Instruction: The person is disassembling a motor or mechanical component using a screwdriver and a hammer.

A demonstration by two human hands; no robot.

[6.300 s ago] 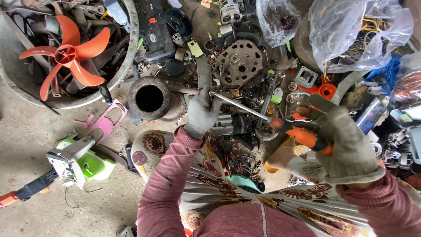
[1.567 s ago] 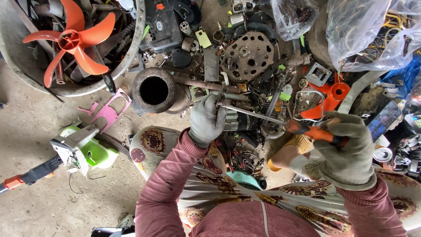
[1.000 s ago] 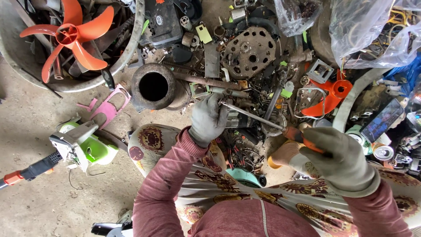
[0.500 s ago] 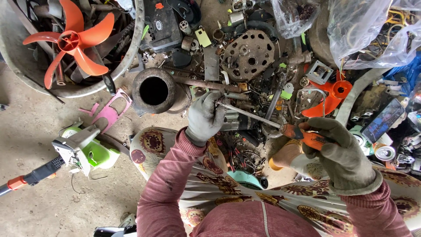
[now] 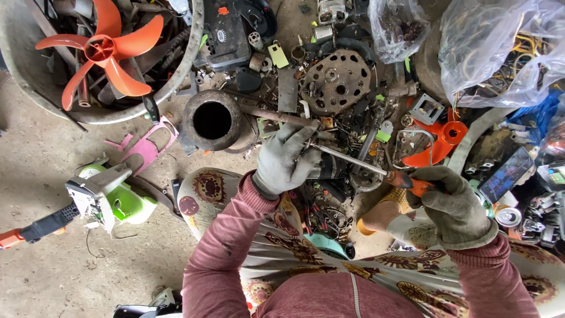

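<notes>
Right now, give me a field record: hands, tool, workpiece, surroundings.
left hand: gloved left hand gripping a small dark metal part amid the scrap
right hand: gloved right hand holding the screwdriver by its orange handle
tool tip: shaft tip meets the part at the left hand's fingers
nearby: rusty cylinder, perforated metal disc, orange fan blade in a basin
surface: concrete floor

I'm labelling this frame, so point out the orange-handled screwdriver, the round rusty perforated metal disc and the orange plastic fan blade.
orange-handled screwdriver (image 5: 353, 160), head view, on its metal shaft.
round rusty perforated metal disc (image 5: 336, 81), head view, near its centre.
orange plastic fan blade (image 5: 99, 49), head view, on its hub.
</notes>
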